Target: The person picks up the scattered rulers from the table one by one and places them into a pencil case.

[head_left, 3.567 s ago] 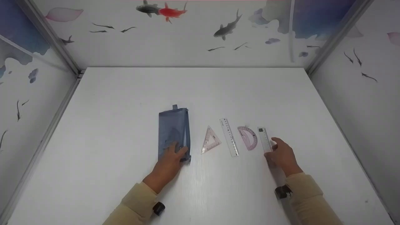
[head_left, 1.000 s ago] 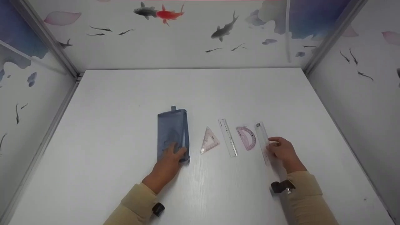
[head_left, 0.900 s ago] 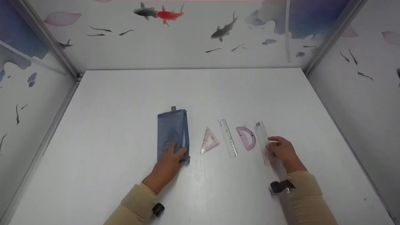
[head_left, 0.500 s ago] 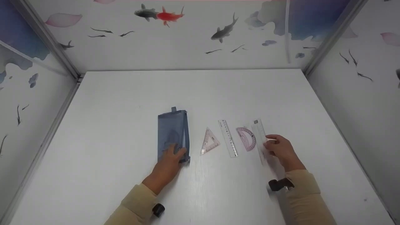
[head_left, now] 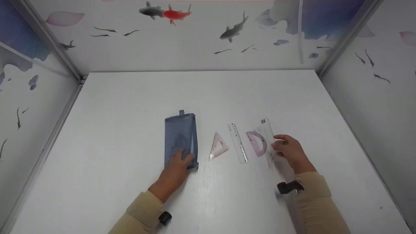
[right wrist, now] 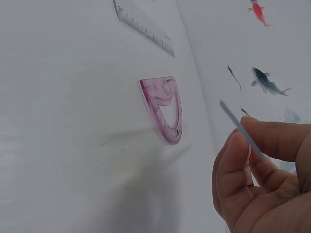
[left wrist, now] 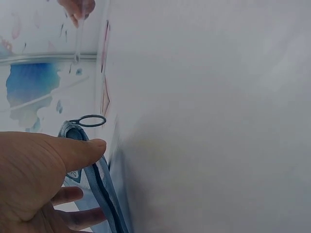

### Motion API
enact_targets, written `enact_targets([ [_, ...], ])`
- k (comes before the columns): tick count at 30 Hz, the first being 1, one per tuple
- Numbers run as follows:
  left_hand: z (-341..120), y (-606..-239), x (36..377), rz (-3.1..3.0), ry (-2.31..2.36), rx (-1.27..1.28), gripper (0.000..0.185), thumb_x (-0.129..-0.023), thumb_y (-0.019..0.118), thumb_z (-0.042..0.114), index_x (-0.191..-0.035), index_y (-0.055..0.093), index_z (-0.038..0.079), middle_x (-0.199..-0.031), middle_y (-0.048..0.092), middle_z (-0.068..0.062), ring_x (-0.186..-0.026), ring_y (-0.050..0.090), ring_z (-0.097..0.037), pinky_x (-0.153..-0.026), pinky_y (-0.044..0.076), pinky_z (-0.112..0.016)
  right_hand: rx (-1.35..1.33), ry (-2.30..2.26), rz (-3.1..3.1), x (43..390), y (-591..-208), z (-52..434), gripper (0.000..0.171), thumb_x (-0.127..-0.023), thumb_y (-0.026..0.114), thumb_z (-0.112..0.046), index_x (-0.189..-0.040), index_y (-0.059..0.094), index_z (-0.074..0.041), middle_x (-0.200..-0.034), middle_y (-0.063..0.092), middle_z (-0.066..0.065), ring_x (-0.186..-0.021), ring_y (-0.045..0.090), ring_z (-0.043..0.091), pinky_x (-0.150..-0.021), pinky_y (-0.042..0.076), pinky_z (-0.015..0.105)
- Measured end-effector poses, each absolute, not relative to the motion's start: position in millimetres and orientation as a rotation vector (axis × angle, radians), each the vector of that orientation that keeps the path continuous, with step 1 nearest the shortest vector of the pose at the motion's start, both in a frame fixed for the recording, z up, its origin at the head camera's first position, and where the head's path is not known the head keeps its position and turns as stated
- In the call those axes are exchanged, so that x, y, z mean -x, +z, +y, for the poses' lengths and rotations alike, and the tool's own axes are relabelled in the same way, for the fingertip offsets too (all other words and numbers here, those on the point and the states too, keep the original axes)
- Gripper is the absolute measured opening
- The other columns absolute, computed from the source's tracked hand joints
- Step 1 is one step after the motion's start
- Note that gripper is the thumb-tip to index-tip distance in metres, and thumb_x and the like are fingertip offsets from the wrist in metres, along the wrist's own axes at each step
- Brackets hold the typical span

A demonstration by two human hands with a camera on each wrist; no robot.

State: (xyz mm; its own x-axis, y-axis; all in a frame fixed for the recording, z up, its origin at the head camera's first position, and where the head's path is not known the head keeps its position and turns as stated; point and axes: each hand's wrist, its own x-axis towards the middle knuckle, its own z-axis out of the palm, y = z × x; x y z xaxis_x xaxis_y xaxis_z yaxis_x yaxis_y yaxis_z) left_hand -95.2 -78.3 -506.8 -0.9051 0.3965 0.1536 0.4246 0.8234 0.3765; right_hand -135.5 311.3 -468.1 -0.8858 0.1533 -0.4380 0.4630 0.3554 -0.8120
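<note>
My left hand (head_left: 178,164) rests on the near end of a blue mesh pencil pouch (head_left: 180,136), thumb at its edge by the zipper ring (left wrist: 87,121). My right hand (head_left: 287,151) pinches a clear ruler (head_left: 267,138) and holds it lifted off the white table (head_left: 130,97), tilted over the right edge of a pink protractor (head_left: 257,142). In the right wrist view the clear ruler (right wrist: 241,130) sits edge-on between thumb and fingers, above the pink protractor (right wrist: 164,108). A small triangle set square (head_left: 218,146) and a second clear ruler (head_left: 237,142) lie between pouch and protractor.
Walls with fish prints (head_left: 169,12) close the table in at the back, left and right. A wrist camera (head_left: 287,187) sits on my right sleeve and another (head_left: 165,217) on my left.
My right hand has raised the clear ruler off the table and carried it left and away, so it now overlaps the protractor's right side. The left hand and pouch have stayed put.
</note>
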Motion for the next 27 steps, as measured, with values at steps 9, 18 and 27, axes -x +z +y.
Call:
enact_targets([
  [9,-79,-505,95,-2.936,-0.661,0.664,0.047,-0.085,0.071,0.003,-0.124,0.048,0.017,-0.133,0.039,-0.026,-0.108,0.056,-0.046,-0.067,0.056,-0.043,-0.477,-1.564,2.337,146,-461,302,0.049,-0.097,0.056,-0.013,-0.142,0.041,-0.002,-0.119,0.051,0.012,-0.100,0.053,0.021,-0.087,0.048,0.027],
  [18,-79,-501,95,-2.997,-0.698,0.635,0.046,-0.088,0.069,0.004,-0.125,0.046,0.018,-0.136,0.037,-0.025,-0.112,0.053,-0.045,-0.066,0.055,-0.042,-0.430,-1.583,2.332,155,-456,287,0.048,-0.096,0.057,-0.010,-0.141,0.041,0.000,-0.115,0.051,0.010,-0.103,0.053,0.023,-0.087,0.048,0.029],
  [27,-78,-503,96,-2.975,-0.712,0.642,0.044,-0.088,0.068,0.004,-0.125,0.047,0.017,-0.136,0.037,-0.027,-0.111,0.054,-0.046,-0.063,0.055,-0.040,-0.447,-1.571,2.319,161,-453,274,0.046,-0.096,0.058,-0.011,-0.138,0.045,-0.003,-0.114,0.051,0.010,-0.102,0.052,0.024,-0.083,0.048,0.027],
])
